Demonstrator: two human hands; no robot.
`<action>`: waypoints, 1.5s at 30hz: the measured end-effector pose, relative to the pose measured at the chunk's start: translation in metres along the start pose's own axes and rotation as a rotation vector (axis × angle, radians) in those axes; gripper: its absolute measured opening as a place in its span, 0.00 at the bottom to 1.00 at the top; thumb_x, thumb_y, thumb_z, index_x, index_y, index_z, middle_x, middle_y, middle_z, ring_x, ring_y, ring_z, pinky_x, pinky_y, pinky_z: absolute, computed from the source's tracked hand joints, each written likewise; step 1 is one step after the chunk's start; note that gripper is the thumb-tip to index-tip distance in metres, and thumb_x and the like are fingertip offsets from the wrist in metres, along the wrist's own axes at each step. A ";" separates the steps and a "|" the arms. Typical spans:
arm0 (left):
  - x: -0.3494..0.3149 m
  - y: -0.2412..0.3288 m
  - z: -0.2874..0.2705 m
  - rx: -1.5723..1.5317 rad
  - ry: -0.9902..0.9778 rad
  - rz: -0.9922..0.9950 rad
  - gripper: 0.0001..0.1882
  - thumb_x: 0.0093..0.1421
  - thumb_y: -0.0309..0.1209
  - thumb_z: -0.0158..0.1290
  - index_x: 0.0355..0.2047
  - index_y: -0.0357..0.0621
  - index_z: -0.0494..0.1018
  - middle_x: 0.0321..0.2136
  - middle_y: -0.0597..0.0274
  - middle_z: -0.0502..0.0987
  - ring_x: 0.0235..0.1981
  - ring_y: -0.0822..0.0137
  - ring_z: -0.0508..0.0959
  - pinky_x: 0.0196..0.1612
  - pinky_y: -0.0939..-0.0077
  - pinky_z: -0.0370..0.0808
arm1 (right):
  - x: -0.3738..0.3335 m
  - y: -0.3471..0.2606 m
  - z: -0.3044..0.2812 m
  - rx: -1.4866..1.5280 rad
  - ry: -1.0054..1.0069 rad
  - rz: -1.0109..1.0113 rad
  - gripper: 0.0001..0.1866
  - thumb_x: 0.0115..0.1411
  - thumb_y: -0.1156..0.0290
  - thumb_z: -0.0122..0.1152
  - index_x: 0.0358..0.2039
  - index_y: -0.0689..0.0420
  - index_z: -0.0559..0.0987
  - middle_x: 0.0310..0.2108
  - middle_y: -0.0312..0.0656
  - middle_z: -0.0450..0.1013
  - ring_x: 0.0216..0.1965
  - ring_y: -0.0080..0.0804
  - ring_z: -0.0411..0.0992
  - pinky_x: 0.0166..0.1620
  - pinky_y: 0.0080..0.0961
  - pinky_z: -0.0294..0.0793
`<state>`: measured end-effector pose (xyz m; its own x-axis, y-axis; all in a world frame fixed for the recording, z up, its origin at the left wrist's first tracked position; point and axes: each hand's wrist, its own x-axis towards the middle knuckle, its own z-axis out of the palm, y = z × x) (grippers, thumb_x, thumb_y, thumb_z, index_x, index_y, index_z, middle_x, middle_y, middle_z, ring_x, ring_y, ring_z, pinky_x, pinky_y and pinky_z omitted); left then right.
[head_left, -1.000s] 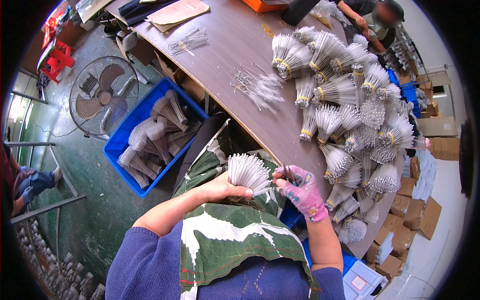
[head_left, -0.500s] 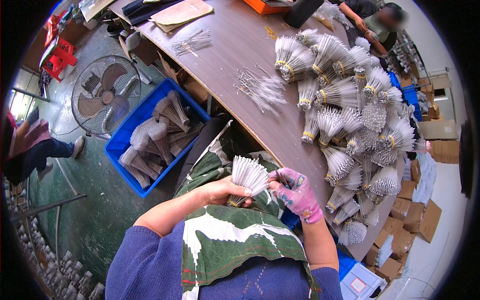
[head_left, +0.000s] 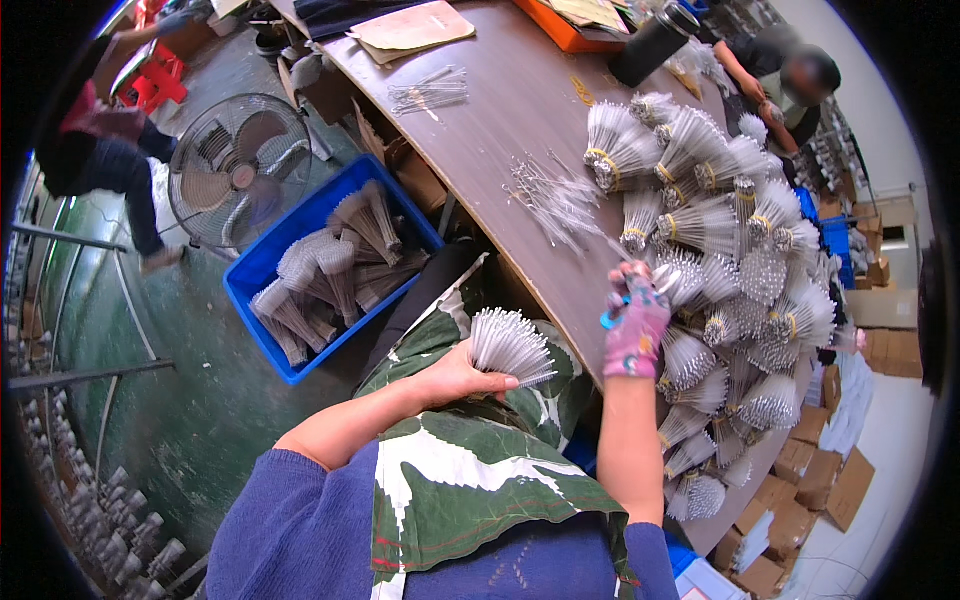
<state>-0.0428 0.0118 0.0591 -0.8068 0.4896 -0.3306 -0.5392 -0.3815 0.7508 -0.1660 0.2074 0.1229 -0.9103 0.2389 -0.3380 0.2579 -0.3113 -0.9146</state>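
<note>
My left hand [head_left: 455,375] is closed around a bundle of thin white-bristled wire brushes [head_left: 510,345], held above my lap with the bristle ends fanned upward. My right hand [head_left: 635,325], in a pink patterned glove with bare fingertips, is over the table edge between the loose brushes and the bundled ones. Its fingers are curled and blurred; a small blue piece shows beside them, but what they hold is unclear. Just beyond lie loose wire brushes [head_left: 555,200] in a heap. To the right, many brush bundles [head_left: 700,225] tied with yellow bands are piled up.
A blue crate [head_left: 262,335] of brush bundles stands left of my knee, beside a floor fan [head_left: 240,175]. On the brown table [head_left: 470,150] are more loose brushes [head_left: 430,92], papers [head_left: 415,30], a black bottle [head_left: 655,45] and an orange tray [head_left: 565,32]. Other people are at far right and left.
My right hand has moved from beside the held bundle up and forward to the loose brushes. The left hand still grips its bundle. At left, the walking person has moved.
</note>
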 end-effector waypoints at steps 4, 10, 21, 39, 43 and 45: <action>0.000 0.011 0.004 0.029 0.019 0.054 0.16 0.50 0.28 0.60 0.38 0.40 0.70 0.29 0.67 0.73 0.25 0.77 0.72 0.30 0.81 0.71 | 0.033 0.021 0.026 0.085 0.058 0.033 0.04 0.58 0.74 0.54 0.35 0.54 0.73 0.26 0.37 0.73 0.19 0.20 0.68 0.15 0.12 0.60; -0.001 0.009 -0.002 0.011 0.053 0.054 0.18 0.50 0.28 0.60 0.40 0.40 0.70 0.30 0.66 0.74 0.26 0.77 0.73 0.31 0.81 0.72 | -0.010 0.013 0.008 -0.127 -0.149 0.073 0.10 0.57 0.74 0.55 0.40 0.57 0.72 0.26 0.40 0.72 0.17 0.21 0.67 0.15 0.13 0.62; 0.008 0.007 0.012 0.141 0.003 0.218 0.24 0.50 0.28 0.60 0.47 0.42 0.67 0.39 0.66 0.73 0.40 0.74 0.72 0.45 0.76 0.70 | -0.101 0.017 -0.015 -0.477 -0.412 -0.099 0.20 0.48 0.79 0.62 0.43 0.61 0.70 0.38 0.36 0.69 0.36 0.21 0.68 0.40 0.19 0.69; 0.005 0.003 0.016 0.085 -0.078 0.182 0.24 0.49 0.24 0.60 0.47 0.40 0.67 0.43 0.66 0.72 0.45 0.74 0.70 0.51 0.76 0.65 | -0.110 0.025 -0.034 -0.459 -0.442 -0.233 0.16 0.48 0.77 0.62 0.38 0.60 0.70 0.34 0.35 0.68 0.39 0.22 0.66 0.46 0.20 0.64; 0.006 0.000 0.018 0.060 -0.081 0.152 0.25 0.49 0.24 0.60 0.48 0.41 0.67 0.43 0.66 0.72 0.44 0.75 0.70 0.50 0.77 0.66 | -0.115 0.020 -0.025 -0.489 -0.386 -0.236 0.15 0.48 0.78 0.62 0.37 0.61 0.71 0.33 0.35 0.68 0.37 0.21 0.66 0.44 0.19 0.65; 0.004 0.001 0.020 0.102 -0.053 0.138 0.27 0.47 0.25 0.61 0.48 0.41 0.66 0.42 0.65 0.72 0.44 0.73 0.69 0.49 0.77 0.66 | -0.119 0.020 -0.022 -0.514 -0.359 -0.262 0.14 0.48 0.78 0.62 0.37 0.61 0.71 0.33 0.34 0.69 0.36 0.20 0.67 0.43 0.18 0.66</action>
<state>-0.0416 0.0289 0.0703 -0.8563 0.4795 -0.1921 -0.3947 -0.3676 0.8421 -0.0455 0.1927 0.1397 -0.9918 -0.1011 -0.0779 0.0548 0.2137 -0.9754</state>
